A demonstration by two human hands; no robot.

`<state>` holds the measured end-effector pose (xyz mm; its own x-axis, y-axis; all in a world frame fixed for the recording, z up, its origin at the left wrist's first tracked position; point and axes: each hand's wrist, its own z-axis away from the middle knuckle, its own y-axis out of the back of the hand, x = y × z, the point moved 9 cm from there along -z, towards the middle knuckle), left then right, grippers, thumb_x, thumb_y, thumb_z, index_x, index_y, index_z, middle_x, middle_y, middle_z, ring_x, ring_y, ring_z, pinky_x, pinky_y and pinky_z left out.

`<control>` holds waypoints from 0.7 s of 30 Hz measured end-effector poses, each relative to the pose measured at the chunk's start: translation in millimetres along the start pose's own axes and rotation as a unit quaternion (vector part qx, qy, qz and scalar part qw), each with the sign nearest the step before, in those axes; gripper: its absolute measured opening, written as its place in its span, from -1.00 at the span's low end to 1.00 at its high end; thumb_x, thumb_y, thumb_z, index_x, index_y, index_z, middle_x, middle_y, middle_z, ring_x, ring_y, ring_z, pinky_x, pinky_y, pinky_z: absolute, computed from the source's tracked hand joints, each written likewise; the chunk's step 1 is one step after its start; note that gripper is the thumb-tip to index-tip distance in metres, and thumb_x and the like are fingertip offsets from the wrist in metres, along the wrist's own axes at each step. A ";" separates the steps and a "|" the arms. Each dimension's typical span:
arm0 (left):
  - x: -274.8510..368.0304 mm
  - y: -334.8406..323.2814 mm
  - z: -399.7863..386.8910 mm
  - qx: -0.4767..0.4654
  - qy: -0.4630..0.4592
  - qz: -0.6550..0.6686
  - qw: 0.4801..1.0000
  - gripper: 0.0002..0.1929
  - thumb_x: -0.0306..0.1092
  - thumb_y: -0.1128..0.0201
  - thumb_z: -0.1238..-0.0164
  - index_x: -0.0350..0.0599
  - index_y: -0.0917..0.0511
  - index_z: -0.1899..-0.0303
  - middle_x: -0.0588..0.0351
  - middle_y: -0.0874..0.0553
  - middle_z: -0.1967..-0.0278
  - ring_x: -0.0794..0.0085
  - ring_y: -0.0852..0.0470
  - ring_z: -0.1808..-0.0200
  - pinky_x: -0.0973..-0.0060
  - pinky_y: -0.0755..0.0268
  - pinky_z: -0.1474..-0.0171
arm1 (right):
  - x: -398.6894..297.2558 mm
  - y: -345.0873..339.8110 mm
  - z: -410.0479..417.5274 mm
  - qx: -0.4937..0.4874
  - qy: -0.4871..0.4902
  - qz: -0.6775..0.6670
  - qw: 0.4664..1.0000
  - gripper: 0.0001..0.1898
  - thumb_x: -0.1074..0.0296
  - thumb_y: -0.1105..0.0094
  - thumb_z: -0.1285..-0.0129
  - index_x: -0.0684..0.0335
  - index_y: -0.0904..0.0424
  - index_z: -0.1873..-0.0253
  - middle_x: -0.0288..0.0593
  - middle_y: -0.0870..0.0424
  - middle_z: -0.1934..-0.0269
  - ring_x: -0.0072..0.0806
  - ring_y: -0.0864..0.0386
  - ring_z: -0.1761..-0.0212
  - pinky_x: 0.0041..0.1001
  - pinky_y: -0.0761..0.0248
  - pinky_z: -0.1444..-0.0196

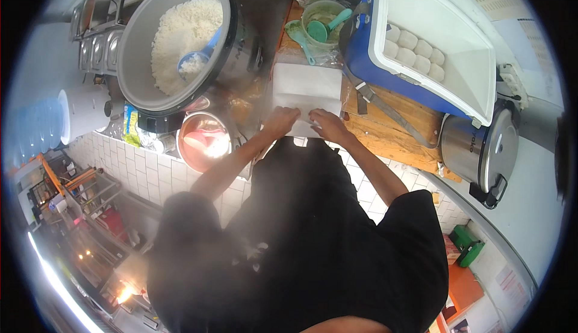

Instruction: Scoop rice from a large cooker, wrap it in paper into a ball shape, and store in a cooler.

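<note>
A white paper sheet [308, 78] lies before me on the worktop, with a crease across its middle. My left hand [283, 120] pinches the near part of the paper at its left. My right hand [326, 122] is on the same near part, a short gap away, fingers bent onto the paper. Whatever may lie under the fold is hidden. Beyond the sheet are a light green spatula [299, 39] and a plastic tub [326, 6] with green residue and a turquoise scoop [328, 25].
A large rice cooker [131, 62] of white rice [187, 30] with a blue scoop [212, 44] stands left. Nearer is a metal basin [182, 152]. At right, a blue cooler box [397, 82] holds several white wrapped parcels [417, 51], beside a lidded steel pot [465, 145].
</note>
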<state>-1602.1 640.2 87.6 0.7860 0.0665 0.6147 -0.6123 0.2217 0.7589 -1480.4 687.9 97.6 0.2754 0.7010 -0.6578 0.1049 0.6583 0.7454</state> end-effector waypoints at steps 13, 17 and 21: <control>-105.4 -22.1 -49.3 -0.131 0.048 0.202 0.969 -0.72 -0.23 -0.47 -0.09 -0.05 -0.69 0.16 0.11 -0.74 0.39 0.34 -0.70 0.38 0.32 -0.53 0.26 | 93.0 15.9 -32.4 -0.032 -0.227 -0.088 0.969 -0.72 0.19 -0.40 -0.19 0.24 -0.72 0.09 0.04 -0.76 0.15 -0.06 -0.69 0.06 -0.22 -0.51 -0.02; -86.1 -22.1 -50.0 -0.109 0.087 0.174 0.975 -0.71 -0.22 -0.49 -0.06 -0.05 -0.70 0.17 0.07 -0.76 0.26 0.27 -0.72 0.23 0.24 -0.54 0.13 | 87.5 20.4 -35.6 -0.003 -0.240 -0.027 0.970 -0.81 0.22 -0.33 -0.19 0.19 -0.73 0.19 -0.02 -0.76 0.25 -0.07 -0.70 0.08 -0.15 -0.52 -0.01; -50.0 -6.0 -37.0 -0.065 0.086 0.074 0.991 -0.74 -0.19 -0.46 -0.11 -0.11 -0.69 0.23 0.01 -0.75 0.17 0.15 -0.70 0.08 0.18 -0.52 0.00 | 85.9 21.1 -38.6 -0.060 -0.250 -0.014 0.966 -0.74 0.19 -0.30 -0.28 0.20 -0.71 0.05 -0.01 -0.77 0.13 -0.07 -0.70 0.02 -0.19 -0.52 -0.04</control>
<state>-1634.5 671.5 44.3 0.6989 0.2707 0.6621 -0.7140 0.3198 0.6229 -1491.4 772.6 52.7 0.7049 0.4811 -0.5212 0.0163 0.7236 0.6900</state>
